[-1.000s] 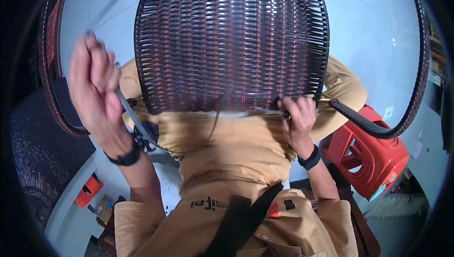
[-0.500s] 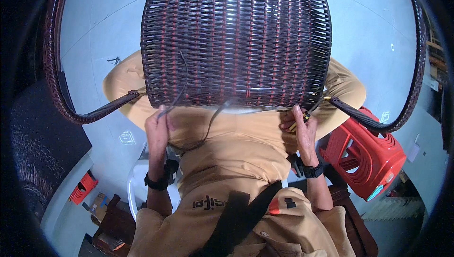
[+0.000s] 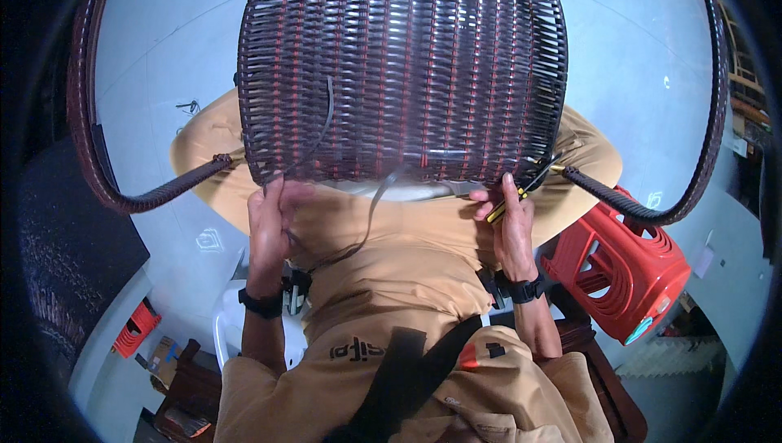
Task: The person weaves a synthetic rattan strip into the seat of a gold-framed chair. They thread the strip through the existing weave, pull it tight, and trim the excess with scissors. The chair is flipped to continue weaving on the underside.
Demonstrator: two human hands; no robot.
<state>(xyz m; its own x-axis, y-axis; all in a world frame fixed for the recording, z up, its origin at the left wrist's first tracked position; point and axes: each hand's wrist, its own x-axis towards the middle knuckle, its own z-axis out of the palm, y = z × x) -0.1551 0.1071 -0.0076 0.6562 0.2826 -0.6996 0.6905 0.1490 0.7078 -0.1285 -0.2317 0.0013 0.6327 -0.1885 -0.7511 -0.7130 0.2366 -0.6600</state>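
A dark woven panel (image 3: 399, 60) with red strands spans the top, over tan-trousered legs (image 3: 195, 125). My left hand (image 3: 269, 223) is at its lower-left edge, fingers closed on a dark flat strip (image 3: 328, 109) that lies up across the weave, its tips slightly blurred. A loose length of strip (image 3: 371, 215) loops down over my trousers. My right hand (image 3: 513, 227), at the lower-right edge, grips a yellow-and-black tool (image 3: 498, 211) with a thin dark end pointing up and right.
Curved wrapped frame arms (image 3: 138, 202) flank the panel. Red plastic stools (image 3: 643, 280) stand at the right, more red plastic (image 3: 134, 333) at the lower left. A dark board (image 3: 77, 255) is at left; a white plastic item (image 3: 232, 317) shows beside my left wrist.
My left hand has come down and rightward from a raised position at the left to the panel's lower edge. My right hand has shifted slightly, showing more of the tool.
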